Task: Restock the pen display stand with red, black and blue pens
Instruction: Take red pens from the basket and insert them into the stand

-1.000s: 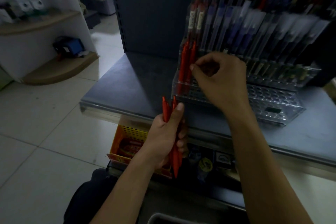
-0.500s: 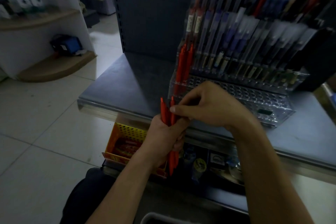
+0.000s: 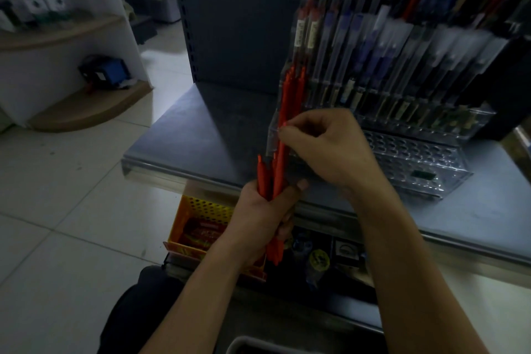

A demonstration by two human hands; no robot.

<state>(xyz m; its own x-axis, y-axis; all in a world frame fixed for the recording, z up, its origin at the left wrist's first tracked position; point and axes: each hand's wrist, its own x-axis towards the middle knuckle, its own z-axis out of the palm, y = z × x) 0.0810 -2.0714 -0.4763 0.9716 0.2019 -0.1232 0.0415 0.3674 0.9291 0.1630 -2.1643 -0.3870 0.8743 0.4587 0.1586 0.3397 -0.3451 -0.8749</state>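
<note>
The left hand [image 3: 260, 218] clasps the red pens [image 3: 263, 178] while fingers [image 3: 304, 123] of the right hand [image 3: 324, 149] pinch the top of one pen [image 3: 280, 162]; it should be pulled straight free, then aimed at an empty hole in the display stand [image 3: 416, 161].

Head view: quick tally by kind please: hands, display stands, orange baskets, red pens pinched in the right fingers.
Hands: 2, left hand, right hand
Display stand: 1
Orange basket: 1
Red pen pinched by the right fingers: 1
Total: 5
The red bundle in the left hand is too bunched to count.
</note>
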